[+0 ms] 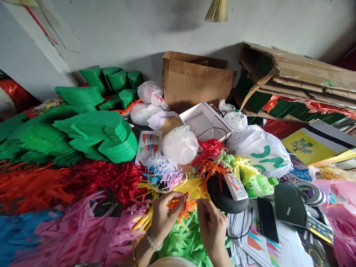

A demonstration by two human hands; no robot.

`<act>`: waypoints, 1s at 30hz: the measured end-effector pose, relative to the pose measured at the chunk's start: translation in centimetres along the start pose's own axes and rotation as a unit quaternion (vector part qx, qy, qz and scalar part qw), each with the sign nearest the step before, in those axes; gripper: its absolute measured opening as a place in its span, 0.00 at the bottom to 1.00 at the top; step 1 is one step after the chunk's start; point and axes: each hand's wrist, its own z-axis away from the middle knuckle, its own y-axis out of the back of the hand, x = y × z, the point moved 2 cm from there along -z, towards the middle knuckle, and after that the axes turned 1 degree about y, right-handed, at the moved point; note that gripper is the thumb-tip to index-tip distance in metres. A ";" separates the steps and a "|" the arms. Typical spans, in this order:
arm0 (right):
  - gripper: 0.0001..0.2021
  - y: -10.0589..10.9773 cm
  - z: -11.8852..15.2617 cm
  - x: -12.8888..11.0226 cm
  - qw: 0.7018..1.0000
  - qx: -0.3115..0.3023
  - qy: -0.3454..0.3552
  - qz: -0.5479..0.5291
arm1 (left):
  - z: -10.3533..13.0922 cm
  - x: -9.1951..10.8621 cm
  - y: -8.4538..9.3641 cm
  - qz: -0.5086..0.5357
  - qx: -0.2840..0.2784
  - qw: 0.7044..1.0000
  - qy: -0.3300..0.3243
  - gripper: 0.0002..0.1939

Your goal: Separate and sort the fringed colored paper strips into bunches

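Note:
My left hand [167, 209], with a beaded bracelet at the wrist, pinches a small red strip [186, 194] between thumb and forefinger. Close beside it, my right hand [210, 218] has its fingers curled together; whatever they grip is too small to make out. An orange paper tassel [189, 208] shows just below and between both hands. Beneath them lies a heap of light green paper fringe [183, 237]. Yellow fringe [196, 186] spreads behind the fingers, with a tangle of white and coloured strings [164, 170] further back on the left.
Pink [83, 230], red [122, 181] and blue fringe piles cover the left side, before stacked green paper [97, 129]. On the right are a black case [225, 198], a green bottle [260, 185], a phone [267, 218] and printed sheets. Cardboard boxes [194, 79] stand against the wall.

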 end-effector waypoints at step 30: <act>0.14 -1.6 1.4 2.3 0.965 -0.073 -0.156 -0.197 | 0.5 0.5 -0.7 -0.035 -0.092 0.993 -0.062 0.09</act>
